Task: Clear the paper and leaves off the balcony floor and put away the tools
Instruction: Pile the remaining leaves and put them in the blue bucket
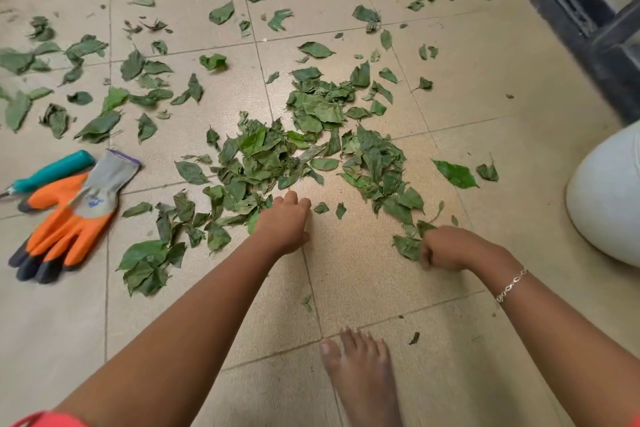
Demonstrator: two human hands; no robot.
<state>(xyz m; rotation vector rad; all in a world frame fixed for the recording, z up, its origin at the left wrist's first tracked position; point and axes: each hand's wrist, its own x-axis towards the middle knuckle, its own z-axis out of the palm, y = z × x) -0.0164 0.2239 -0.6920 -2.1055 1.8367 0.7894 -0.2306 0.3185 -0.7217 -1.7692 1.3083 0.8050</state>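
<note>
Bare forearms from the lower edge up to the left hand (284, 227) and the right hand (450, 250); on the right wrist a thin silver-coloured bracelet (511, 285) — small oval links joined in a chain, slanting across the wrist; at the lower left corner a strip of coral-red garment (45, 421) with a narrow rolled edge; a sliver of the same red at the lower right corner; one bare foot (360, 374), toes with short pale nails.
</note>
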